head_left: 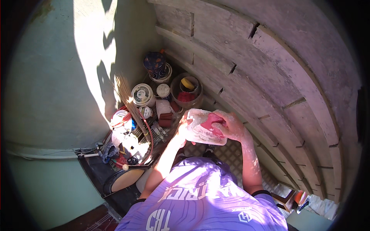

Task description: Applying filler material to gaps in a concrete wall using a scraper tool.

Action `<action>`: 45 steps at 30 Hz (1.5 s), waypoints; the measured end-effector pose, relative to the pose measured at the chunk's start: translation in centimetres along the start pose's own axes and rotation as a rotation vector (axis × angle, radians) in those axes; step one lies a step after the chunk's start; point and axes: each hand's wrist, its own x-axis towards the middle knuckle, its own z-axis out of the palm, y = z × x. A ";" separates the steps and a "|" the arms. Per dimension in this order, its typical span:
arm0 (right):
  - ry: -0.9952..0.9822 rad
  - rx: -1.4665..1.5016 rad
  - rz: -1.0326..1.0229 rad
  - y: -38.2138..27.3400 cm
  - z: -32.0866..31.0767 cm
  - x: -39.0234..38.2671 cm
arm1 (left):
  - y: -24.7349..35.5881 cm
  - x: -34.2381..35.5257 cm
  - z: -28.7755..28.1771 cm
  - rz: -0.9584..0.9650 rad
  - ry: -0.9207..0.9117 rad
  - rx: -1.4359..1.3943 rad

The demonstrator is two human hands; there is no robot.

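In front of my chest I hold a shallow rectangular plastic tub, smeared with white paste. My left hand is closed on its left side, with some fingers hidden beneath. Over the right part of the tub, my right hand grips a flat pink scraper-like piece; its exact kind cannot be made out. The pink piece lies against the white paste inside the tub. White residue coats the fingers of my right hand.
Ahead on the floor stand a lidded white bucket, a dark patterned bucket and a large round tub. A straw broom leans at the left wall. Ledged, unfinished panelling rises on the right.
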 end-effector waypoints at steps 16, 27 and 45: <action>0.691 1.034 0.163 -0.1 -1.3 -1.1 | 0.3 -0.2 -2.2 0.038 -0.117 0.068; 1.249 -0.851 -0.372 -2.6 -10.2 4.6 | -0.3 -3.5 -8.4 0.206 -0.196 0.138; 1.296 -1.203 -0.026 -4.2 -13.4 5.6 | 1.2 -4.0 -11.3 0.530 -0.028 0.203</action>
